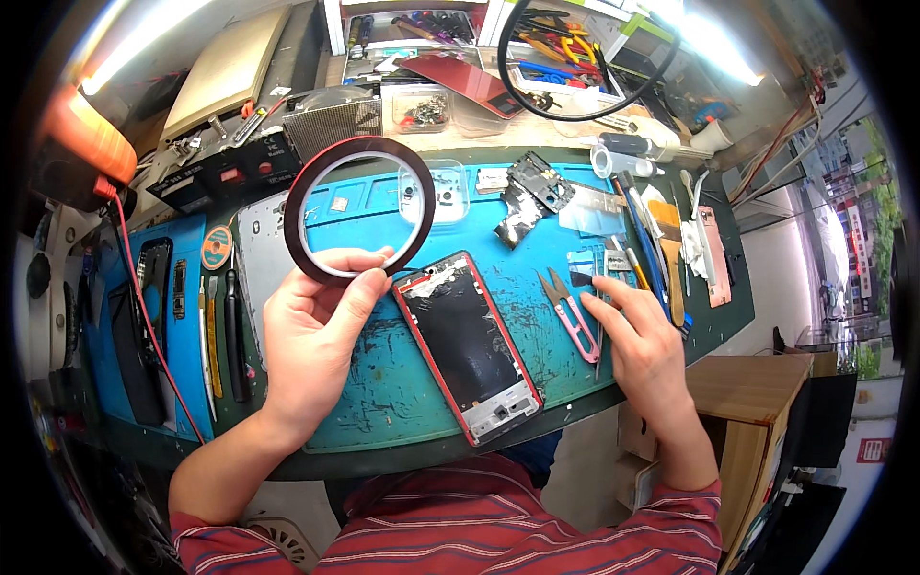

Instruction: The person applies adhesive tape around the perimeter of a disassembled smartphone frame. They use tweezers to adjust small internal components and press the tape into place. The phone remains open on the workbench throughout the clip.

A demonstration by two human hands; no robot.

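My left hand (311, 335) holds up a large dark red roll of tape (309, 182) by its lower rim, above the blue work mat (402, 393). Just right of that hand a red-framed phone chassis (467, 345) lies opened on the mat. My right hand (644, 350) rests on the mat with its fingers spread, the fingertips touching small pink-handled scissors (567, 311). Nothing is gripped in the right hand.
Loose phone parts (537, 196) and a clear case (446, 192) lie at the back of the mat. Tweezers and brushes (652, 249) lie at the right, screwdrivers (222, 335) at the left. Trays of pliers (561, 48) stand behind. A wooden cabinet (752, 402) is at the lower right.
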